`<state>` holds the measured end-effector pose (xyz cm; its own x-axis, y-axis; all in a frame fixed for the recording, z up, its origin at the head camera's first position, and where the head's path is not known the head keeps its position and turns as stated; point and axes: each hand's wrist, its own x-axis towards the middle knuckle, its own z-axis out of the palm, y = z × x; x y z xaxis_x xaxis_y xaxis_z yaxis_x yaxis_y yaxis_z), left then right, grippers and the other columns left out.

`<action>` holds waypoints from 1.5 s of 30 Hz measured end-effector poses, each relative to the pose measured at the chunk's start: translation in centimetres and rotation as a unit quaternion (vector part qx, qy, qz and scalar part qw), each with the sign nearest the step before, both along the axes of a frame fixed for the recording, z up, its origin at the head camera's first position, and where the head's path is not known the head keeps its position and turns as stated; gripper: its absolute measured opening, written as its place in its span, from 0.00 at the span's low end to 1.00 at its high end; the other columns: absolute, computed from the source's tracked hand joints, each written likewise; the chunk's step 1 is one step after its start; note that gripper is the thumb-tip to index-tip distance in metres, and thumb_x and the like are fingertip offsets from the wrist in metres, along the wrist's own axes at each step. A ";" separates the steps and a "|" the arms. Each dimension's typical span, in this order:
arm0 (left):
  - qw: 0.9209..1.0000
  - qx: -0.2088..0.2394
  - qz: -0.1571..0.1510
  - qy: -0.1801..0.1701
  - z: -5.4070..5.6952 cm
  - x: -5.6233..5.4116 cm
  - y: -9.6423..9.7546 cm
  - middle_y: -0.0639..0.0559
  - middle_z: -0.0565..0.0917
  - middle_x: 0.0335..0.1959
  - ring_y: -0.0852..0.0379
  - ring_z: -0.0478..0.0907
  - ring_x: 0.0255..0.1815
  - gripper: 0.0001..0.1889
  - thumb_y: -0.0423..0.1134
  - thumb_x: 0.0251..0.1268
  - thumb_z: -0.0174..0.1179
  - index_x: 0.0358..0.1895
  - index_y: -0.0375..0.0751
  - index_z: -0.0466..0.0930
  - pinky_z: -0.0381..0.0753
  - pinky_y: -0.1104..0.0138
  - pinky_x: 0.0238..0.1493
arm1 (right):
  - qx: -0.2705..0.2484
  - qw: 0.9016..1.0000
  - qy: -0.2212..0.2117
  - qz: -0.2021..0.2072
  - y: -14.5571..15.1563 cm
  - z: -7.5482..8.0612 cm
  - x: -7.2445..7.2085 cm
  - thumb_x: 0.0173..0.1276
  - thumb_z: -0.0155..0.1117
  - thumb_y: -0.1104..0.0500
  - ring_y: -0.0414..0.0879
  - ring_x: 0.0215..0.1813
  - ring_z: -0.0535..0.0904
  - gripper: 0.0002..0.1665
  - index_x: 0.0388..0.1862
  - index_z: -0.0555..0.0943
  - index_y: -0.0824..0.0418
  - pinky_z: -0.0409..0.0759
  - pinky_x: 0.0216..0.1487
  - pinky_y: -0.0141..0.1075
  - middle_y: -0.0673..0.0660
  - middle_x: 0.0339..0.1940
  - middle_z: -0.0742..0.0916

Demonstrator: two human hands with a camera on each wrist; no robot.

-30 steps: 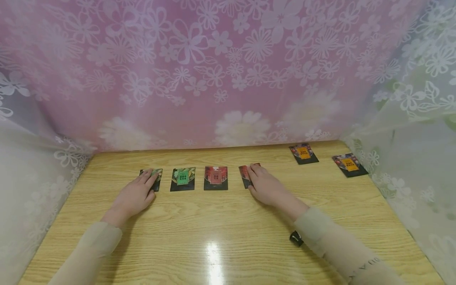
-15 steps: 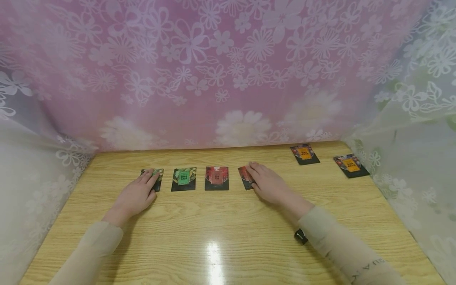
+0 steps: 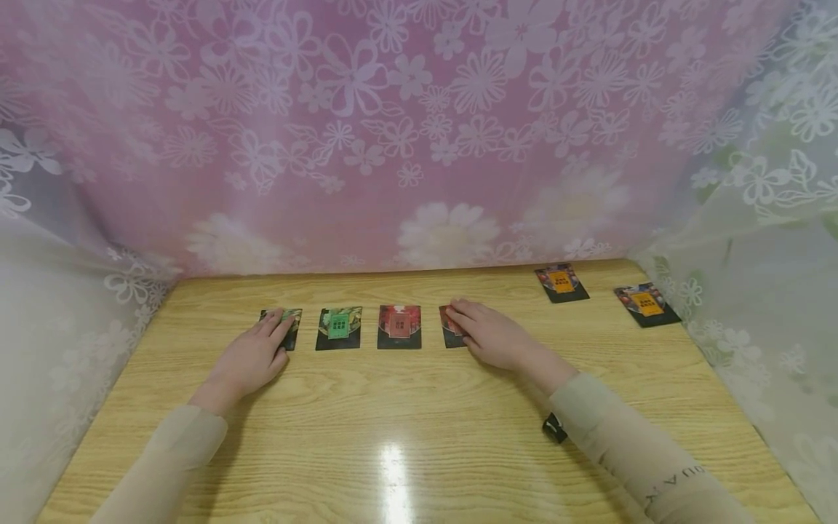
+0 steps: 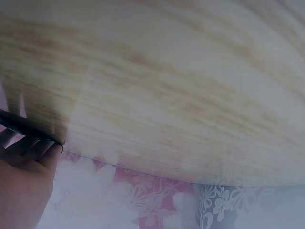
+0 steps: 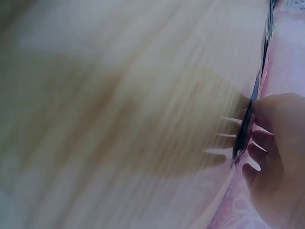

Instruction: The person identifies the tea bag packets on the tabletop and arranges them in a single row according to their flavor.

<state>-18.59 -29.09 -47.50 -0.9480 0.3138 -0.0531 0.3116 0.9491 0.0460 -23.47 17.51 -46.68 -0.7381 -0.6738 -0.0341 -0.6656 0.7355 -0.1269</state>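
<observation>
On the wooden table, several small flat packets lie in a row. My left hand (image 3: 245,362) rests with extended fingers on the leftmost green-and-black packet (image 3: 288,339), partly covering it. Beside it lies a second green packet (image 3: 338,329), then a red-and-black packet (image 3: 399,327). At the right end of the row, my right hand (image 3: 495,338) lies over another red packet (image 3: 450,335), fingers stretched across its right part. In the right wrist view, the right thumb and fingers (image 5: 263,148) touch a packet's dark edge. The left wrist view shows the left fingers (image 4: 49,155) against a dark packet edge.
Two packets with orange labels lie apart at the back right, one farther back (image 3: 561,283) and one near the right side (image 3: 647,305). A small black object (image 3: 553,428) sits by the right sleeve. Floral curtains (image 3: 419,145) enclose the table's back and sides.
The red packet under my right hand has turned from tilted to nearly straight with the row. My right hand has shifted slightly with it. My left hand stays on the green packet.
</observation>
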 end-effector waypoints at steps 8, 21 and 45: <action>1.000 0.005 -0.002 0.002 0.1 -0.1 0.1 0.27 0.59 0.83 0.29 0.59 0.84 0.33 0.43 0.82 0.45 0.83 0.30 0.58 0.65 0.39 0.82 | -0.002 1.000 -0.024 -0.003 -0.3 -0.2 0.2 0.85 0.53 0.54 0.63 0.87 0.59 0.37 0.86 0.60 0.67 0.61 0.87 0.57 0.66 0.87 0.63; 1.000 0.005 -0.002 -0.001 0.4 0.1 0.3 0.27 0.60 0.83 0.29 0.59 0.84 0.33 0.42 0.82 0.46 0.83 0.30 0.59 0.66 0.39 0.82 | 0.007 0.999 -0.029 -0.014 -1.2 0.1 0.6 0.86 0.53 0.51 0.60 0.88 0.57 0.38 0.86 0.59 0.65 0.60 0.88 0.56 0.65 0.88 0.62; 1.000 0.008 -0.001 0.001 0.3 0.1 0.3 0.27 0.60 0.83 0.29 0.59 0.84 0.33 0.42 0.81 0.47 0.83 0.31 0.58 0.66 0.39 0.81 | 0.017 0.999 -0.017 -0.021 -1.6 0.6 0.8 0.86 0.53 0.51 0.61 0.88 0.58 0.39 0.86 0.58 0.67 0.60 0.88 0.56 0.66 0.87 0.62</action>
<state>-18.45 -28.80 -47.16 -0.9474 0.3168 -0.0460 0.3139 0.9476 0.0596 -22.68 15.95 -46.12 -0.7640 -0.6400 -0.0818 -0.6295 0.7672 -0.1229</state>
